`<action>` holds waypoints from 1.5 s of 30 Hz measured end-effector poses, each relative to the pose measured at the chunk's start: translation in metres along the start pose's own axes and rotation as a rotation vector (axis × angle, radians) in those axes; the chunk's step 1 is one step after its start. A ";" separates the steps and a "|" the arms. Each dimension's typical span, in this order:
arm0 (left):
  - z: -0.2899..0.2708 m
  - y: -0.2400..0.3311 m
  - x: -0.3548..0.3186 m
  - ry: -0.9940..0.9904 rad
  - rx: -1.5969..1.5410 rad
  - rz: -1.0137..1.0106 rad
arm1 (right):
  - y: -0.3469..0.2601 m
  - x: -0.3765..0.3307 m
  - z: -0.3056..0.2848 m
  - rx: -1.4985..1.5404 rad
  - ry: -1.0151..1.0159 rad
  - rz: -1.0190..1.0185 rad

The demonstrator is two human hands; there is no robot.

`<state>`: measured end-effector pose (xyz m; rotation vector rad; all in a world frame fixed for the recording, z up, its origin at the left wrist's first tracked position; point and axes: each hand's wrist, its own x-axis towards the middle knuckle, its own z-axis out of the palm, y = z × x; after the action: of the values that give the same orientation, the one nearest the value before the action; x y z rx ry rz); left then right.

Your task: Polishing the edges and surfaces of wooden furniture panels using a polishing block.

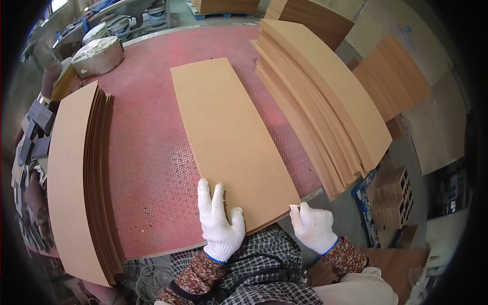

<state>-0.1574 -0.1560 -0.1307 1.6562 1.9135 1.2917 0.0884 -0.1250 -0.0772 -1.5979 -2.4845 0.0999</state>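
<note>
A long tan board [229,122] lies lengthwise on the red textured tabletop [147,152], its near end jutting past the table's front edge. My left hand [219,221], in a white knitted glove, rests on the board's near left side with fingers spread. At the near right corner, my right hand [314,225], gloved the same way, is closed in a pinch. A small tan edge shows at its fingertips; I cannot make out whether this is the board's corner or a separate small piece.
A tall stack of boards [325,96] stands on the right of the table, another stack [73,178] on the left. A wrapped round roll [97,55] sits at the far left corner. Dark blocks [39,117] crowd the left side. Hollow-ended cartons [394,198] stand beyond the right edge.
</note>
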 end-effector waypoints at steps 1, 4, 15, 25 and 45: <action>0.001 0.000 -0.002 -0.005 0.012 0.008 | -0.002 -0.009 -0.003 -0.003 0.000 0.006; 0.002 0.002 -0.001 -0.010 -0.022 -0.004 | -0.011 -0.023 -0.007 0.020 -0.062 0.045; 0.004 0.003 -0.001 0.033 -0.063 -0.008 | -0.027 -0.008 -0.005 0.025 -0.028 0.016; -0.002 0.005 -0.003 -0.022 -0.004 -0.022 | -0.034 0.187 0.035 -0.062 -0.060 -0.059; 0.000 0.024 -0.008 -0.011 -0.081 -0.187 | -0.062 0.529 0.062 -0.087 -0.215 0.035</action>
<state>-0.1398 -0.1652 -0.1150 1.4055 1.9310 1.2654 -0.1925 0.3318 -0.0656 -1.7507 -2.6548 0.1797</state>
